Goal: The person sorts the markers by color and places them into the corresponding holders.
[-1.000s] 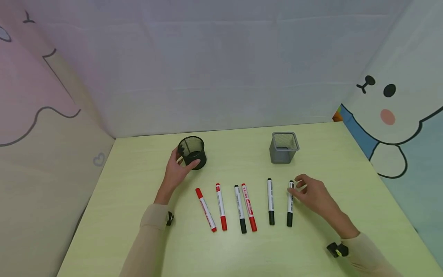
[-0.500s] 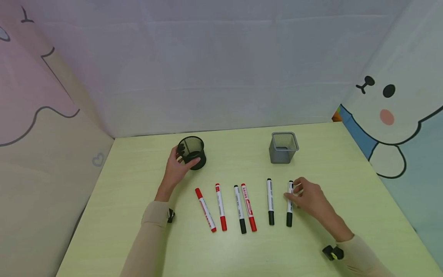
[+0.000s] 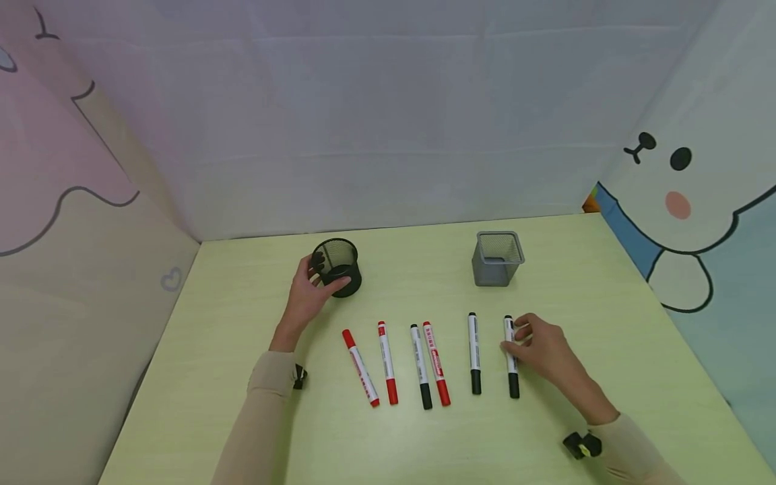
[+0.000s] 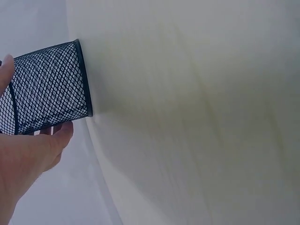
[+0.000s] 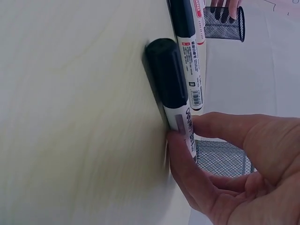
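Note:
My left hand point(image 3: 303, 300) holds a round black mesh pen cup point(image 3: 348, 285) at the back left of the table, thumb on its near side and fingers round its left. In the left wrist view the cup point(image 4: 51, 86) stands with its base at the tabletop. Toward the right, my right hand point(image 3: 547, 347) pinches the rightmost black-capped marker point(image 3: 514, 385) between thumb and fingers. The right wrist view has this marker point(image 5: 168, 75) lying low along the table, its black cap pointing away from the fingers. Another black-capped marker point(image 3: 475, 353) lies just left of it.
A square grey mesh pen holder point(image 3: 494, 273) stands behind the right-hand markers. Left of centre lie two red-capped markers, one slanted point(image 3: 362, 370) and one straighter point(image 3: 386, 360). A black-capped marker point(image 3: 421, 364) and a red-capped marker point(image 3: 436, 364) lie close together mid-table.
My right hand has moved slightly toward me and left, closing its fingers on the rightmost marker, which has shifted a little to the right. The left hand and the black cup stay put.

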The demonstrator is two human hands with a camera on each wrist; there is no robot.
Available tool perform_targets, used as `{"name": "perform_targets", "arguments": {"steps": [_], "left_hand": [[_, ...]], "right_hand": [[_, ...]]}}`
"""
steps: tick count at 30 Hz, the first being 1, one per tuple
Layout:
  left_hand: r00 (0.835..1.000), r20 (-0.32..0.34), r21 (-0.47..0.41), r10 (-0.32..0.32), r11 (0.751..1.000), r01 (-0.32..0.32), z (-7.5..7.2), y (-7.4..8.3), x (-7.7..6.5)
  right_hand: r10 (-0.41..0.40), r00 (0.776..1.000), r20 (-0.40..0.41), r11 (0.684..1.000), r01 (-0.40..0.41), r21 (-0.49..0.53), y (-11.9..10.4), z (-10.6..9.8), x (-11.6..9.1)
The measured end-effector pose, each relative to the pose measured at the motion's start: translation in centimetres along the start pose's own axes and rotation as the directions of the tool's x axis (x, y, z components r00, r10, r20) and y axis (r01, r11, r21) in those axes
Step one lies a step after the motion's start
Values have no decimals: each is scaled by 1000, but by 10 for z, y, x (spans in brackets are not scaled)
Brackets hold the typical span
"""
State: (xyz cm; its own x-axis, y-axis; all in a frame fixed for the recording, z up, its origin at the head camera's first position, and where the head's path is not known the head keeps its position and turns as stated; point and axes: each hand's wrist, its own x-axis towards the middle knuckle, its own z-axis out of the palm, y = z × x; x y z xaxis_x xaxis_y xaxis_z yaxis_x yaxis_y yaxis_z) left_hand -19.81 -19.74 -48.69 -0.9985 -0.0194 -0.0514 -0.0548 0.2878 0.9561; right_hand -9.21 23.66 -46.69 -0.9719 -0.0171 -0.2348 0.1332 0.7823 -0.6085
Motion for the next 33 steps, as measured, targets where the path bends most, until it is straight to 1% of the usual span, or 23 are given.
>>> {"name": "perform_targets", "arguments": {"steps": [6,15,20,25,33], "left_hand": [[1000,-2,-8,0,1000,0,0,1,0],[1000,2,-36,23,999,-23,0,0,1],[1000,5,-32,28,999,-28,0,-1,1],[1000,9,-24,24,999,-23,0,0,1],[1000,14,-23,11,1000,-11,0,1,1]], "right_hand": [[-14,1000,-10,1000,14,22,2,1,1],[-24,1000,-6,998,25,55,2,-2,2],[-26,1000,-15,997,27,71,3,-2,2],[-20,1000,-20,996,22,90,2,-4,3],[-35,999,-42,988,41,150,-5,-8,4]]}}
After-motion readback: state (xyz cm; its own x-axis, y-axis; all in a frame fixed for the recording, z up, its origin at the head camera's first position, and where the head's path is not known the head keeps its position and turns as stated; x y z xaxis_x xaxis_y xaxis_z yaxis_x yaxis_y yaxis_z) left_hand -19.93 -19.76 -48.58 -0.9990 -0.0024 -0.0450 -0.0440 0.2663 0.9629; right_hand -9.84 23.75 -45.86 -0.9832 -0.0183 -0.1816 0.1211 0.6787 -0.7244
